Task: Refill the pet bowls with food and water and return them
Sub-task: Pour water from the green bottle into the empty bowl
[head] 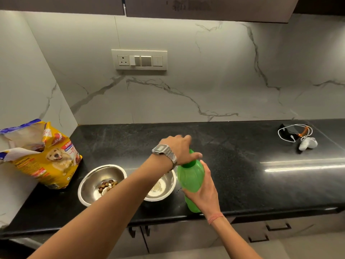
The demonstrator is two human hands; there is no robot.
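A: Bowls first — where do they sit against the hands?

B: The food bowl (102,184) stands on the black countertop (242,174), left of the crossing left forearm. The second steel bowl (160,186) is just right of it, partly hidden under that forearm and touching or nearly touching the green bottle (190,176).

A: And the hands themselves?

B: The right hand (204,191) is wrapped around the bottle's body, holding it upright at the counter's front edge. The left hand (180,148), a metal watch (164,152) on its wrist, reaches across and closes over the bottle's green cap (190,162) from above.

A: What is in the containers?

B: The food bowl holds a small heap of brown kibble in its middle. The second bowl shows a pale glint at its bottom; I cannot tell whether that is water. The bottle's fill level is not readable.

A: Farther out?

B: A yellow dog food bag (43,157), its top torn open, stands left of the food bowl against the wall. Well off to the right lies a white cable (288,132) beside a small dark device.
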